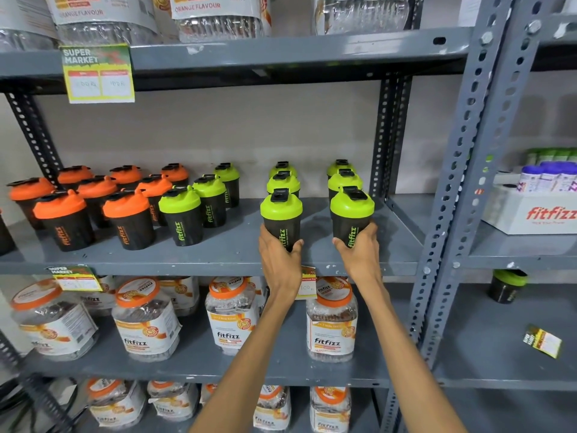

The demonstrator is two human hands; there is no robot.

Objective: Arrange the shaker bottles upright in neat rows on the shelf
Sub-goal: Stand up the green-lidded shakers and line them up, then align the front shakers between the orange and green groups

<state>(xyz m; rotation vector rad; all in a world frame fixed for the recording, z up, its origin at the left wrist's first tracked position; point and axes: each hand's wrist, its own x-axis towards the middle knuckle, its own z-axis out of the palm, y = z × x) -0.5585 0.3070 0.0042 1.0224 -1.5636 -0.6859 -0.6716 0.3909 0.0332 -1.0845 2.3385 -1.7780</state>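
Head view — left hand [278, 260] fingers wrapped around front green-lid shaker [281, 217]; right hand [359, 256] fingers wrapped around its neighbour shaker [352, 218]. Both upright at shelf [218, 254] front edge, heading two green rows. Orange-lid shakers [93, 204] stand in rows at left.

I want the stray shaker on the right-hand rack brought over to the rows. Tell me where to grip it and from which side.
Grip the stray green-lidded shaker around its black body, just below the lid, coming in from the open front of that shelf. It appears to stand upright and alone with space around it, so a side wrap should fit. The lid is wider than the body and would likely stop a slip when lifted.
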